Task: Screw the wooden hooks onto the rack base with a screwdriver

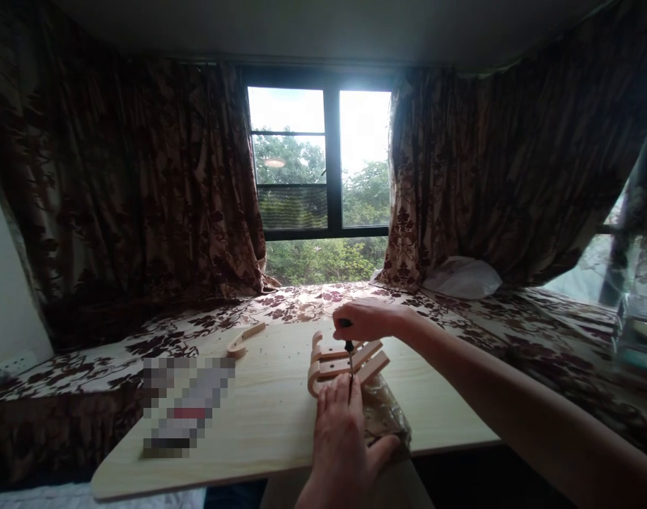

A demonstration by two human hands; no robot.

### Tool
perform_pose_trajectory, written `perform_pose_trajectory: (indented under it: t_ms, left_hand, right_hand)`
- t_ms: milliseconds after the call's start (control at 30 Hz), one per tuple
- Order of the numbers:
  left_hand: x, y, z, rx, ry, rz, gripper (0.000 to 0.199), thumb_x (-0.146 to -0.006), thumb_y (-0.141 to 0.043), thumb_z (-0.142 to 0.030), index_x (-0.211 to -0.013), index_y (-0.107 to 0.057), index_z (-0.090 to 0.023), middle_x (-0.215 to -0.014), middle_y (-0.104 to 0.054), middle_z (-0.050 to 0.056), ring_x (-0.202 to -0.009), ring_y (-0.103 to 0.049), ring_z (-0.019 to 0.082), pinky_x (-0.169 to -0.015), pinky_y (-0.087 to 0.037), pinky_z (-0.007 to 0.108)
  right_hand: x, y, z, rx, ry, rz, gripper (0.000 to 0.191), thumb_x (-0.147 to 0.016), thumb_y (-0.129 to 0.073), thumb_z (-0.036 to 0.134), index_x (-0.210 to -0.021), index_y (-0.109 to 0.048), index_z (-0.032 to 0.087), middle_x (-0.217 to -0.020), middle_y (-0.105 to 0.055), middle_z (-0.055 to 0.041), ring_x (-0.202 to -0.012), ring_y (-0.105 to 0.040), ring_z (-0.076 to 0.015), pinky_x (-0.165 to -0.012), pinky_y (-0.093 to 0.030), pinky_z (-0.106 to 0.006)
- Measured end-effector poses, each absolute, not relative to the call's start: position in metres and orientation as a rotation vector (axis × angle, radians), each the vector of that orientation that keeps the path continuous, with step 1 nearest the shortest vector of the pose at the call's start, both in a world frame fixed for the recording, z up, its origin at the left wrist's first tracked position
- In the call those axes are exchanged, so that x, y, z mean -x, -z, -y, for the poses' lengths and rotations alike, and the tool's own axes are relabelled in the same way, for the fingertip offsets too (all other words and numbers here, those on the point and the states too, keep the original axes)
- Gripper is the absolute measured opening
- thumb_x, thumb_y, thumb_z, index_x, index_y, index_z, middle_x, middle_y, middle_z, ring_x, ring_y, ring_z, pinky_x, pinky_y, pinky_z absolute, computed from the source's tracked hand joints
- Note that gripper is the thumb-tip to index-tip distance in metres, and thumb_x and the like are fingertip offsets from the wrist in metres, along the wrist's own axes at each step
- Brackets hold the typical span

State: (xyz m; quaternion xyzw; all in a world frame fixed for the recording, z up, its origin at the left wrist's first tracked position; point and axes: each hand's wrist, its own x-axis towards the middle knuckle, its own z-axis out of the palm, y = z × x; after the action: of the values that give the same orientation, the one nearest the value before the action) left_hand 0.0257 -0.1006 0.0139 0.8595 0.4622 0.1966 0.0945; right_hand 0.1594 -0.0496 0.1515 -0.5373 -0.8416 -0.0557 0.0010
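My right hand [363,319] is wrapped round the dark handle of a screwdriver [349,346], whose shaft points down at a light wooden piece with a curved end [313,375]. My left hand [339,417] lies on the near side of this wooden piece, its fingers together and pressing on it beside the screwdriver tip. Several wooden strips and dark holes show between the hands. Under and right of my left hand is a brown, plastic-wrapped block [387,417]. The exact spot of the tip is partly hidden by my left fingers.
The pale wooden board [259,431] bears a loose curved wooden piece [245,341] at its back left and a pixelated flat item [188,410] at left. Small specks lie between them. Behind are a flower-patterned cover [302,300], a white plastic bag [464,277], curtains and a window.
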Motion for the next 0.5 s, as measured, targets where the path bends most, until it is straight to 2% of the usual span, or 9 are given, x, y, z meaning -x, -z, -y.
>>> perform_pose_trajectory:
  t_ms: [333,500]
  left_hand:
    - [-0.0259,-0.0150,0.1014,-2.577,-0.638,-1.363,0.089,-0.064,-0.067,-0.049,-0.136,-0.038,-0.005,-0.143,-0.035,0.019,-0.132,-0.029,0.037,-0.110,-0.020,0.051]
    - [-0.0263,-0.0147,0.1010,-2.591,-0.677,-1.349,0.088,-0.064,-0.068,-0.048,-0.135,-0.040,-0.006,-0.142,-0.038,0.018,-0.131,-0.031,0.036,-0.111,-0.018,0.050]
  right_hand:
    - [-0.1620,-0.1560,0.0473,1.724,0.166,2.628,0.025,-0.091,-0.053,0.034,-0.107,-0.059,0.016,-0.103,-0.062,-0.0058,-0.084,-0.061,-0.0168,-0.072,-0.052,-0.036]
    - [-0.1616,-0.1510,0.0471,1.758,0.208,2.589,0.026,-0.092,-0.052,0.034,-0.108,-0.059,0.016,-0.105,-0.061,-0.0062,-0.086,-0.061,-0.0174,-0.074,-0.051,-0.037]
